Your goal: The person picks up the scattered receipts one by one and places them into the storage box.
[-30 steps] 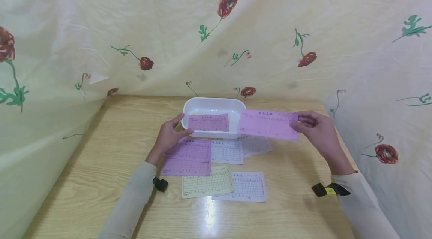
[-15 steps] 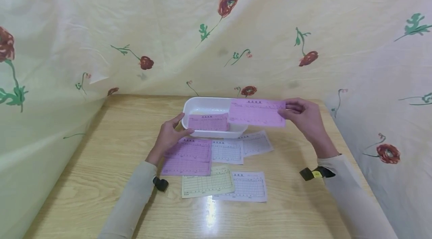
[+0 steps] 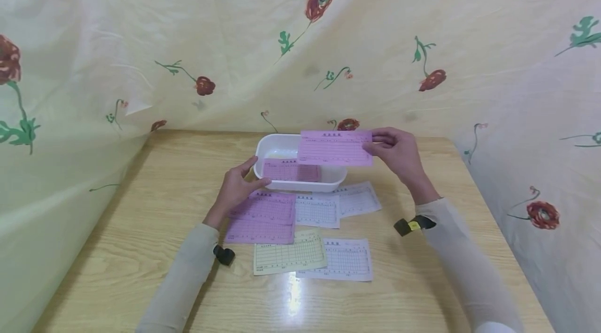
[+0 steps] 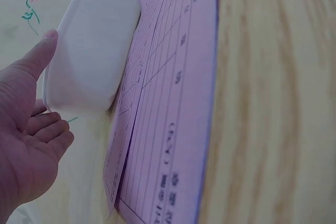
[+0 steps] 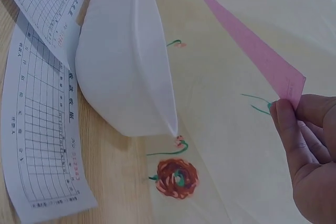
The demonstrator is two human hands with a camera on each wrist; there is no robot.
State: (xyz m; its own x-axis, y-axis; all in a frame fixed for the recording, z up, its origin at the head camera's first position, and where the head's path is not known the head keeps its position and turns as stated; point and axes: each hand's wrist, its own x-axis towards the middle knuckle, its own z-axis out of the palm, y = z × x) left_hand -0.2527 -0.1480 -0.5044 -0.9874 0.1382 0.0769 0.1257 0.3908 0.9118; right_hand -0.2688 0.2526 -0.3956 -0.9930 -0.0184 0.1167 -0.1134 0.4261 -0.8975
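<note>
My right hand (image 3: 396,153) pinches the right end of a pink receipt slip (image 3: 334,148) between thumb and fingers. The slip hovers above the right part of a white plastic tray (image 3: 305,186) and hides some of it. In the right wrist view the held slip (image 5: 252,45) appears nearly edge-on, raised beyond the tray's rim. Inside the tray lies another pink slip (image 3: 284,171). My left hand (image 3: 235,187) holds the tray's left end, thumb at the front rim and a finger at the left rim. In the left wrist view, its other fingers (image 4: 44,127) are loosely bent.
In front of the tray lie two overlapping pink slips (image 3: 260,231) and white slips (image 3: 316,213). Nearer, a yellow slip (image 3: 288,257) partly covers another white slip (image 3: 349,260). Flowered cloth (image 3: 235,51) hangs behind and beside the wooden table (image 3: 155,207).
My right hand has carried the pink slip leftward and away from me, from the tray's right end to over its right part. The left hand has stayed on the tray.
</note>
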